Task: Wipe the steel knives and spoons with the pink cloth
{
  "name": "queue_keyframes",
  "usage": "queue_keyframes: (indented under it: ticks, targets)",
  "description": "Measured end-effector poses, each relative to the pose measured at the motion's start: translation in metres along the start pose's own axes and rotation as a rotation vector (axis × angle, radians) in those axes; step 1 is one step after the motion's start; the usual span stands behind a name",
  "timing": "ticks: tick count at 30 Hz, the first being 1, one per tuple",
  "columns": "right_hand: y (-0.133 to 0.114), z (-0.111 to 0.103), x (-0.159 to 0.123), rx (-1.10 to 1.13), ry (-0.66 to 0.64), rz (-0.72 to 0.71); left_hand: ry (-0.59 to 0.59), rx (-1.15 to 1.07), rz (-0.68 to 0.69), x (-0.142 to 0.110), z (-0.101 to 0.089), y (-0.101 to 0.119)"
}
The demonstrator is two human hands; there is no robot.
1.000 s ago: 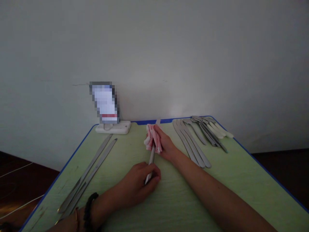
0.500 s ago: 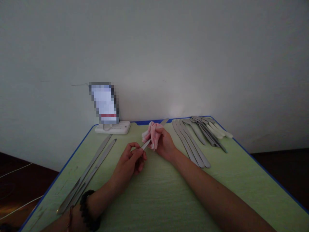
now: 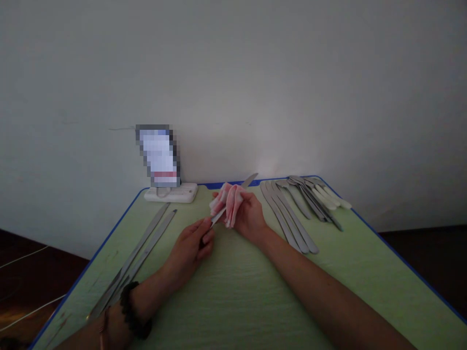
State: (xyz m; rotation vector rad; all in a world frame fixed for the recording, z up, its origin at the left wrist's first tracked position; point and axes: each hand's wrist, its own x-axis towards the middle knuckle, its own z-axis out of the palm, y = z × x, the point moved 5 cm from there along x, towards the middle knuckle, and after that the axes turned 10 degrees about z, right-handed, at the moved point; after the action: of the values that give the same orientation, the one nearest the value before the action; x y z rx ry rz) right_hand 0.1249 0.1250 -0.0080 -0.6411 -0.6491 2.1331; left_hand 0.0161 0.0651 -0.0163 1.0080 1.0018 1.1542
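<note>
My left hand (image 3: 195, 241) is closed on the handle end of a metal table knife (image 3: 250, 180), which points up and away to the right. Wrapped round the middle of the knife is a pink and white cloth (image 3: 233, 201). My right hand (image 3: 251, 216) grips this cloth from the right side, with its fingers mostly hidden behind the folds. The knife's blade tip sticks out beyond the cloth, above the table's far edge. Both hands are over the middle of the green table (image 3: 233, 291).
Two table knives (image 3: 146, 248) lie on the left. On the right are several knives (image 3: 288, 218), a pile of metal spoons (image 3: 310, 194) and some white-handled cutlery (image 3: 330, 198). A blurred phone (image 3: 158, 155) leans on a white stand (image 3: 171, 193) near the wall.
My left hand has moved slightly down and left, its fingers closing more around the handle. More of the blade tip shows past the cloth, whose folds have shifted.
</note>
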Motion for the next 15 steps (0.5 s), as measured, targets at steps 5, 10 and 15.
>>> queue_keyframes:
  ticks: [5,10,15]
  targets:
    - [0.004,-0.008,0.008,-0.033,0.091,-0.011,-0.138,0.382,0.024,-0.006,0.008,-0.002]
    - [-0.002,-0.019,0.01,0.18,0.188,-0.082,-0.326,0.979,0.149,-0.014,0.016,0.009]
    - [-0.004,-0.02,0.01,0.06,0.152,-0.07,-0.438,1.469,0.229,-0.021,0.018,0.01]
